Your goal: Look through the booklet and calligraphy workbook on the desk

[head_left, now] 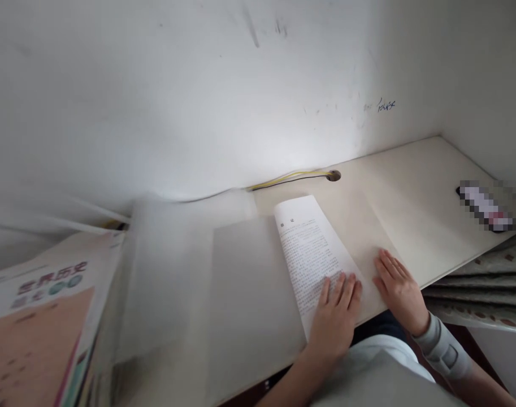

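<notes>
A printed page (304, 243), covered in small lines of text, lies slightly slanted on the desk. My left hand (336, 308) rests on its lower part, palm down with the fingers stretched out and a little apart. It covers some of the print. To the right of the page, my right hand (399, 285) lies flat on the desk near the front edge. Its fingers are extended and nothing is in them. A grey band with a buckle is around the right wrist. Left of the page is a plain grey rectangular sheet or surface (251, 282).
A stack of books (50, 316), blurred, stands at the left. Yellow and black cables (291, 176) run along the wall into a round desk hole (334, 176). A pixelated phone (486, 206) lies at the right. Patterned fabric (495, 282) hangs beside the desk's right edge.
</notes>
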A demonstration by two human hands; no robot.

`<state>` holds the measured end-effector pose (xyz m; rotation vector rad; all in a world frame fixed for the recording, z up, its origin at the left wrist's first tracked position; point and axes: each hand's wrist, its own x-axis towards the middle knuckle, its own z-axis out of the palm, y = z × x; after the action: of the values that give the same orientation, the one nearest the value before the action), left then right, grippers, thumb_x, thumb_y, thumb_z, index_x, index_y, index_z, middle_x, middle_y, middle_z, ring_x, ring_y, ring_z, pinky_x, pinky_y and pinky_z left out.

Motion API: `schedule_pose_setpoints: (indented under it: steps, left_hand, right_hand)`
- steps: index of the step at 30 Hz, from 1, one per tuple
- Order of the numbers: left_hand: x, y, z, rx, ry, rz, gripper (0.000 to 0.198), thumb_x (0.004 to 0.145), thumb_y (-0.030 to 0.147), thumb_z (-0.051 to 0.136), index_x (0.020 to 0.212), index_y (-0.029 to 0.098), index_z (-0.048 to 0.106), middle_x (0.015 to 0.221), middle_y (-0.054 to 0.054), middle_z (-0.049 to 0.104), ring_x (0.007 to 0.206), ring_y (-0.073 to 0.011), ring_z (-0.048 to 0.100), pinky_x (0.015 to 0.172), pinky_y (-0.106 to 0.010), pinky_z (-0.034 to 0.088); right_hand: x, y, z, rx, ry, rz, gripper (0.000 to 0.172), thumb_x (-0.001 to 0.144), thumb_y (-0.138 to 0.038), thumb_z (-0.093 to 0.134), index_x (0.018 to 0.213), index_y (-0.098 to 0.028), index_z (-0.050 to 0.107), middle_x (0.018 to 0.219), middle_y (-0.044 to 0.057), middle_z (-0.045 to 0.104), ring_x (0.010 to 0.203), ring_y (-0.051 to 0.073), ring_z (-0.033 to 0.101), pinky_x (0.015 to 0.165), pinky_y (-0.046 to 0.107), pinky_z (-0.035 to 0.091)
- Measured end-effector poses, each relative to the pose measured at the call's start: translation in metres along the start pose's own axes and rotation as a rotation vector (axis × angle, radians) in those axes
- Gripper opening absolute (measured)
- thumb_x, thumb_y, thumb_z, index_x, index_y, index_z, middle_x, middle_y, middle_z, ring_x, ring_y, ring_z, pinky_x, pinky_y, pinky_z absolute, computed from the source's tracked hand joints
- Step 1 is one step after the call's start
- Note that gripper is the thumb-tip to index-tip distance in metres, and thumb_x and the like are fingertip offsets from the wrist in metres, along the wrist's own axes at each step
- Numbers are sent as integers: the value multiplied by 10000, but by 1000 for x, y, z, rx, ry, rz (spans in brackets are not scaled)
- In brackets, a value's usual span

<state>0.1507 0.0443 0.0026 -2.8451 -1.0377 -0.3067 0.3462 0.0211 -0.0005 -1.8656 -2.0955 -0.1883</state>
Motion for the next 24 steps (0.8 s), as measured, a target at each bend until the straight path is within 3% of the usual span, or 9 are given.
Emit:
schedule_pose_setpoints:
  steps: [4,9,13,21,24]
  left_hand:
    - [-2,-2,4,-28,-9,26,417,887,276,393,1292,217,474,1370,-58,474,1281,-231,378,1064,-470,265]
    - [0,-2,2,-82,7,6,411,887,203,375,1282,211,486,1358,-53,487,1281,-228,380,1067,-461,273]
    - [1,-1,-3,-126,29,12,401,883,135,353,1237,198,529,1340,-56,506,1265,-229,405,1059,-452,298]
    - [3,-1,-4,-142,32,30,398,876,102,358,1215,200,542,1308,-55,536,1237,-222,444,1043,-438,324]
    - [3,-1,-5,-149,20,33,406,876,95,349,1224,196,532,1315,-52,530,1236,-217,445,1048,-438,317]
  right_hand:
    - [1,-1,-1,29,20,28,314,901,-215,434,1169,-108,557,1259,155,560,1222,234,476,985,394,442]
    - [-3,-6,4,33,17,38,488,882,-353,473,1282,-73,459,1325,205,486,1266,283,418,1004,458,410]
    - [-3,-9,8,70,45,67,429,903,-295,428,1283,-101,473,1320,183,499,1262,270,426,1005,455,405]
    - [5,0,4,106,142,53,309,908,-166,375,1084,-178,629,1156,95,634,1138,210,540,926,366,449]
    - [9,-1,-1,81,113,105,252,910,-196,402,906,-186,653,991,78,666,974,190,581,826,330,447]
